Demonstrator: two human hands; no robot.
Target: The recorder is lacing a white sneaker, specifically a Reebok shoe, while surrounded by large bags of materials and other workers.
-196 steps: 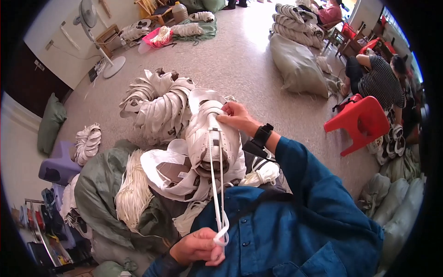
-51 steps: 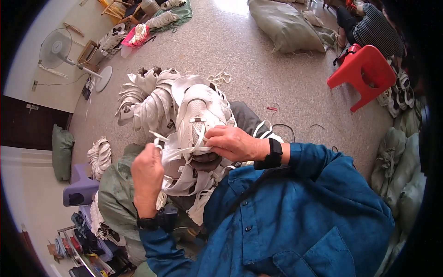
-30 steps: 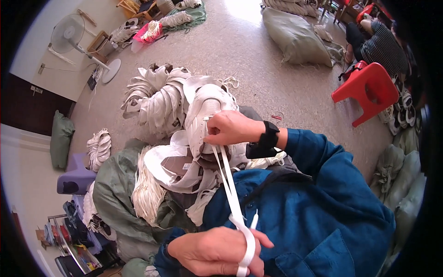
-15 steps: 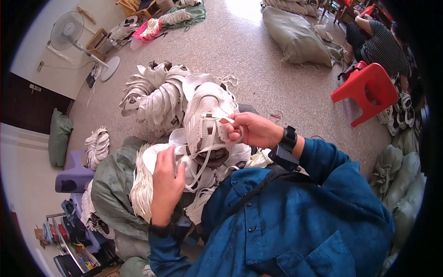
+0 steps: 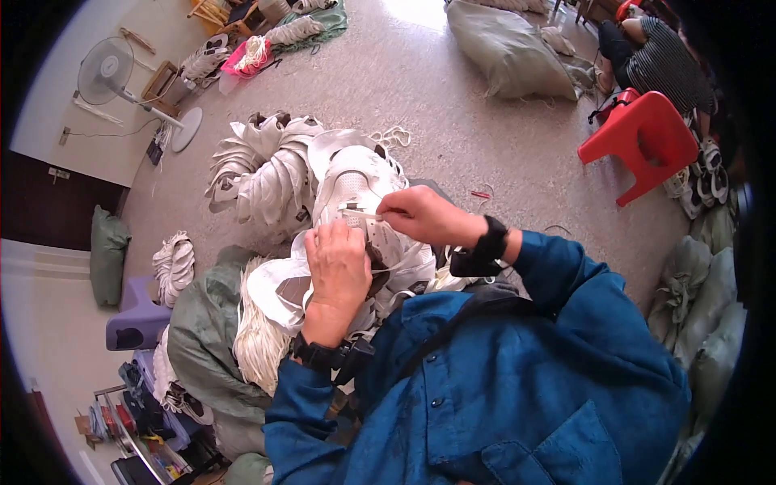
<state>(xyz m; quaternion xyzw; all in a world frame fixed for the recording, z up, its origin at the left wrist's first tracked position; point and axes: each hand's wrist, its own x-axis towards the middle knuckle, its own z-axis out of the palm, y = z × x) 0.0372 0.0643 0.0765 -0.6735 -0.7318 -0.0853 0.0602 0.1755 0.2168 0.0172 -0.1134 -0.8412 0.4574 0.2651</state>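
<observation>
A white shoe upper (image 5: 349, 183) with perforated panels lies in front of me, its toe pointing away. My right hand (image 5: 422, 217) is closed in a pinch on a white shoelace (image 5: 361, 213) that runs across the upper's eyelet area. Resting on the near left side of that upper is my left hand (image 5: 336, 263), its fingers bent together and gripping the edge; the thumb is mostly hidden. A hank of loose white laces (image 5: 260, 347) hangs left of my left wrist, beside another white upper (image 5: 273, 284).
Curved stacks of nested white uppers (image 5: 263, 174) lie just beyond on the floor. A green sack (image 5: 212, 323) and purple stool (image 5: 133, 319) are at left, a standing fan (image 5: 107, 71) farther off. At right are a red stool (image 5: 643, 145), a seated person (image 5: 667, 73) and several sacks.
My left hand has moved right and up onto the upper. My right hand has turned and shifted slightly, still pinching the lace, which now lies across the eyelets.
</observation>
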